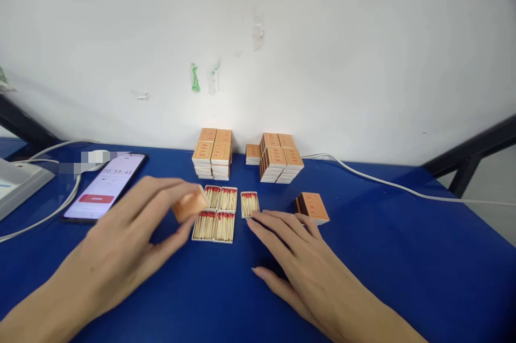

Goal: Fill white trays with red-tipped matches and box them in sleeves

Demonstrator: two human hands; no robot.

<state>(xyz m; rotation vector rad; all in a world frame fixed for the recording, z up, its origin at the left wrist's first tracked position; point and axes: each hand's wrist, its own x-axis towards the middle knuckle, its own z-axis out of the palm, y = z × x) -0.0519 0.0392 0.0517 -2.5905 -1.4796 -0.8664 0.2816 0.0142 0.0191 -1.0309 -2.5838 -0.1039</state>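
Between the thumb and fingers of my left hand [133,241] is an orange matchbox sleeve [190,204], slightly blurred and raised beside the trays. Several open matchbox trays [213,226] full of red-tipped matches lie together in a block just right of it. A single tray of matches [249,203] lies apart from them. My right hand [300,257] is open, its fingertips at the near edge of that single tray and its thumb apart. Whether the fingertips touch the tray I cannot tell. Orange matchboxes [313,207] stand beyond my right fingers.
Two stacks of matchboxes, a left stack [212,154] and a right stack [280,157], stand near the white wall [322,52]. A smaller pile [252,154] sits between them. A phone [105,184] showing a timer lies left, near white cables [74,190]. Another cable [382,183] runs right.
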